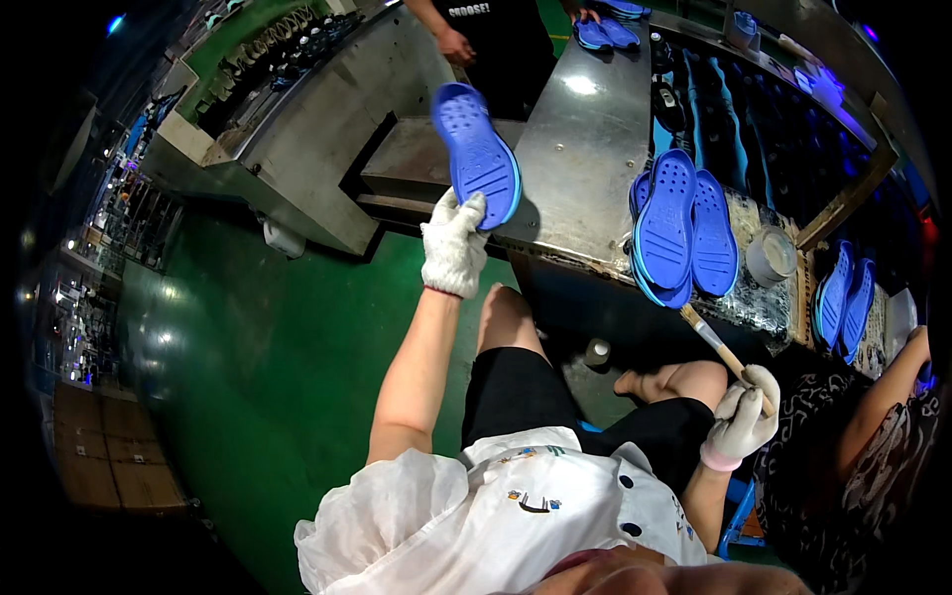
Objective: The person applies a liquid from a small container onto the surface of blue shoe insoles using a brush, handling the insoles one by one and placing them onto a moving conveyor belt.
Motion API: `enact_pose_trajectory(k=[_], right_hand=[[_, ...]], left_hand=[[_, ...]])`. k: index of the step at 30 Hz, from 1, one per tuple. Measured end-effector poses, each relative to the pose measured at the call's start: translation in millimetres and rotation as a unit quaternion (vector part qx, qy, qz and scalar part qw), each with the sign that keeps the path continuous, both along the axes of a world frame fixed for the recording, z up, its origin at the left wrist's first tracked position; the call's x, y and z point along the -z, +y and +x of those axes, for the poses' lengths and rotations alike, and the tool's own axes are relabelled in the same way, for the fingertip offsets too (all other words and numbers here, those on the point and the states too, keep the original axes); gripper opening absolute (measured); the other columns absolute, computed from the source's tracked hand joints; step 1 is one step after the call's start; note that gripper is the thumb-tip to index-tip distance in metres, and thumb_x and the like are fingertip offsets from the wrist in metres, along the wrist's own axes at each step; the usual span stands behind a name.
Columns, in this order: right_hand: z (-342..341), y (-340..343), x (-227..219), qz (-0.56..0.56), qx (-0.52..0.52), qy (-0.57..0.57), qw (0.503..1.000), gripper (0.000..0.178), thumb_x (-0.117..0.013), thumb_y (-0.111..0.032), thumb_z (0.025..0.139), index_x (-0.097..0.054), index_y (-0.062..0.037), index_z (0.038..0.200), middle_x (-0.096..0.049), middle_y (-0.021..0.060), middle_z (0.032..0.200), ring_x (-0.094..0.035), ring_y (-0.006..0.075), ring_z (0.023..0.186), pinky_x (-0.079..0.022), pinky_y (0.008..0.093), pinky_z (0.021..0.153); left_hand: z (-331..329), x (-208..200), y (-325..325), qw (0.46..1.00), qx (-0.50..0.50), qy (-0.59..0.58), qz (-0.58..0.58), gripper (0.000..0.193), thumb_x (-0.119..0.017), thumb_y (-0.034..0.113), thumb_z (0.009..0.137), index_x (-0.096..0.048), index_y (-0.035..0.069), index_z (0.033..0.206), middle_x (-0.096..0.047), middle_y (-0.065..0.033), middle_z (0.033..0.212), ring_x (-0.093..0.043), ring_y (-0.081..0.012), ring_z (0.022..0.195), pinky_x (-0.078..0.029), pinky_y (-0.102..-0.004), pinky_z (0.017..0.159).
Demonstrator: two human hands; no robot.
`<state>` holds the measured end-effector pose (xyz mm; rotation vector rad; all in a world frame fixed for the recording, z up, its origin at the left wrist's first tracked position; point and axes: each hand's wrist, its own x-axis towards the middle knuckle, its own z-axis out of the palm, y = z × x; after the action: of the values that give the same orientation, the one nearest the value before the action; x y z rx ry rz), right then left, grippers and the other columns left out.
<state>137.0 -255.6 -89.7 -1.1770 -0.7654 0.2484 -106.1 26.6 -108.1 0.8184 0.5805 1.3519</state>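
In a white knitted glove, my left hand [453, 248] pinches one end of a blue shoe sole [476, 139] with a light-blue edge. The sole is held up tilted, its face with small holes and ridges showing, near the left side of the metal bench [585, 149]. My right hand [744, 416], also gloved, grips a wooden-handled brush [722, 347] whose bristles point toward the bench edge. Just beyond the bristles, more blue soles [714, 238] lie partly stacked on the bench, some hidden beneath others. A whitish pot [771, 256] stands to their right.
At right sits a co-worker in patterned black clothes [863, 436], beside another pair of soles [843, 297]. Another person in black [501, 45] stands across the bench near far soles [607, 36]. Dark shoe parts [714, 109] fill the area behind. A small bottle [597, 352] stands below the bench.
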Motion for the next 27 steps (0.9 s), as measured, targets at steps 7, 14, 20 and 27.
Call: enact_pose_trajectory(k=[7,14,20,27], right_hand=[[-9.6,23.4,-6.0,0.021,-0.058,-0.093,0.994,0.024,-0.045,-0.012,0.090,-0.055,0.0087,0.097,-0.052,0.0069,0.067,-0.044,0.0079,0.052,-0.034,0.0194,0.050],[-13.5,34.0,-27.0,0.058,-0.110,-0.282,0.951,0.013,-0.052,-0.004,0.085,-0.057,0.0038,0.094,-0.058,0.0090,0.068,-0.050,0.0139,0.052,-0.039,0.0245,0.049],[-11.6,34.1,-35.5,-0.005,-0.108,-0.346,0.932,0.015,-0.059,0.003,0.073,-0.061,-0.0005,0.087,-0.060,0.0103,0.066,-0.050,0.0210,0.049,-0.040,0.0289,0.046],[-9.8,26.1,-33.1,0.029,-0.066,-0.305,0.950,0.011,-0.059,0.001,0.075,-0.061,-0.0024,0.086,-0.055,0.0067,0.059,-0.050,0.0195,0.047,-0.039,0.0273,0.046]], left_hand=[[55.7,-27.4,-76.5,0.980,-0.137,0.140,-0.016,0.031,-0.068,-0.003,0.076,-0.054,0.003,0.103,-0.059,-0.0013,0.083,-0.054,-0.0083,0.067,-0.047,-0.0227,0.062],[92.5,-47.6,-123.3,0.969,-0.113,0.216,-0.035,0.036,-0.072,0.002,0.075,-0.052,0.002,0.105,-0.061,-0.0042,0.085,-0.056,-0.0089,0.063,-0.047,-0.0231,0.056],[102.6,-39.5,-137.4,0.974,-0.107,0.196,0.035,0.033,-0.072,0.004,0.076,-0.054,-0.001,0.103,-0.063,-0.0060,0.088,-0.060,-0.0110,0.071,-0.050,-0.0247,0.063],[100.7,-37.1,-141.4,0.973,-0.102,0.201,0.047,0.031,-0.072,0.004,0.076,-0.054,-0.002,0.100,-0.063,-0.0068,0.089,-0.061,-0.0114,0.072,-0.051,-0.0237,0.063]])
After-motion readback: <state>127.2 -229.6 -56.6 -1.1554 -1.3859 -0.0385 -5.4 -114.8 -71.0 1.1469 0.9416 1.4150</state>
